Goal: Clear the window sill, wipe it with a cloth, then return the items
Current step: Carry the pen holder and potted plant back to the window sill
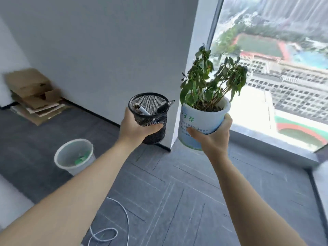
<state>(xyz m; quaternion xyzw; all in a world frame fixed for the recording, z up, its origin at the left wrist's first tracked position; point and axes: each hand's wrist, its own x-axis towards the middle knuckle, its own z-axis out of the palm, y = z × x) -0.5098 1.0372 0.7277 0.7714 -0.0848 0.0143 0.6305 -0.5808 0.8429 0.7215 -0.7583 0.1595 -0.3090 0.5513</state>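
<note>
Black wire mesh forms the pen holder (pixel 148 118) that the left hand (pixel 136 127) carries, its grip wrapped round the lower wall, thumb in front, so the open top stays up and the two pens (pixel 154 109) inside cannot spill. One potted plant (pixel 204 110) sits in the right hand (pixel 215 136), whose grip cups the white pot low down and keeps it roughly upright, probably to keep the soil in. Both things hang in the air above the grey floor (pixel 177 189), near the window sill (pixel 266 144) on the right, which looks bare. One waste bin (pixel 74 156) stands left on the floor, a stack of flattened cardboard (pixel 33 95) lies far left, and one white cable (pixel 113 228) loops nearby.
</note>
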